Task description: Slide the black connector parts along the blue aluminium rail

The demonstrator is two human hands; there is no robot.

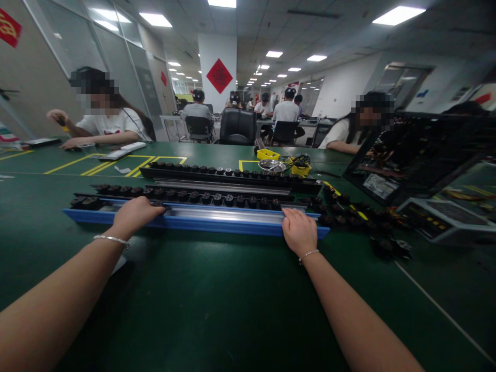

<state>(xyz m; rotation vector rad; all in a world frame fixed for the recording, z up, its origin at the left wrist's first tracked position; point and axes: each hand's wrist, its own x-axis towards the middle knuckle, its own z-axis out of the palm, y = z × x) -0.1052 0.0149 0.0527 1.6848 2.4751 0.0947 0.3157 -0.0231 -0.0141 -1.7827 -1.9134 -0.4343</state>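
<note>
Lying crosswise before both hands, the blue rail [220,224] is stretching left to right along the green table [217,305]. The right hand [301,230] is gripping it near its right end; the left hand [134,214], nearer its left end, is touching a black piece [165,209] at the channel (pinching or pressing, I cannot tell).

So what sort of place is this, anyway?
Probably an electronics workshop, though I can't be sure: there's a big green bench, rows of small black parts and, on the right, what looks like an open computer case.
</note>
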